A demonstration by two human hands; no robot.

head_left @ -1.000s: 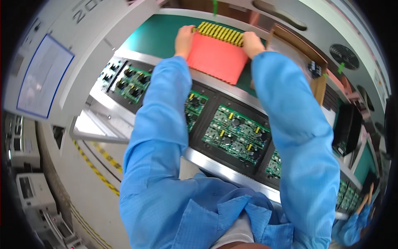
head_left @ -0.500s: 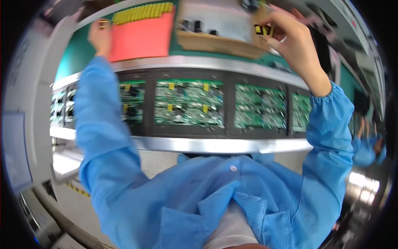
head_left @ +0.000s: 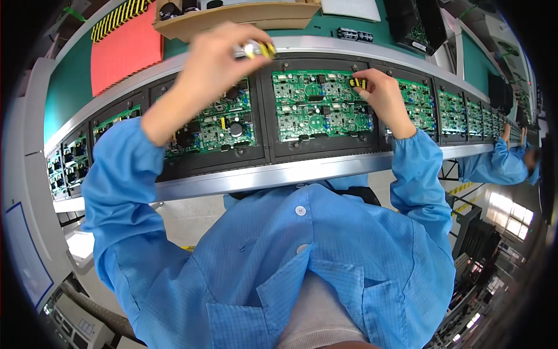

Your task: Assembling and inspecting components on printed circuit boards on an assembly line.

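Note:
My left hand [head_left: 210, 63], blurred by motion, is closed on a small yellow-and-black striped component [head_left: 260, 50]. It is above the conveyor's far rail, left of the middle circuit board panel [head_left: 299, 119]. My right hand [head_left: 386, 96] pinches a similar yellow-and-black component [head_left: 357, 84] between thumb and fingertips, over that panel's far right corner. Whether this part touches the board cannot be seen. Under my left forearm lies another green panel [head_left: 214, 129], partly hidden, with round black parts and a yellow part on it.
Beyond the rail [head_left: 314, 43] lie a red sheet [head_left: 131, 64] with a row of striped components [head_left: 121, 20], a cardboard box [head_left: 279, 17], black cylindrical parts [head_left: 354, 35] and a black bin [head_left: 415, 23]. More panels run rightward toward a co-worker in blue [head_left: 494, 163].
My left hand has come from the red sheet to near the middle panel. My right hand has moved from the cardboard box down to that panel, still holding a component. The view has shifted.

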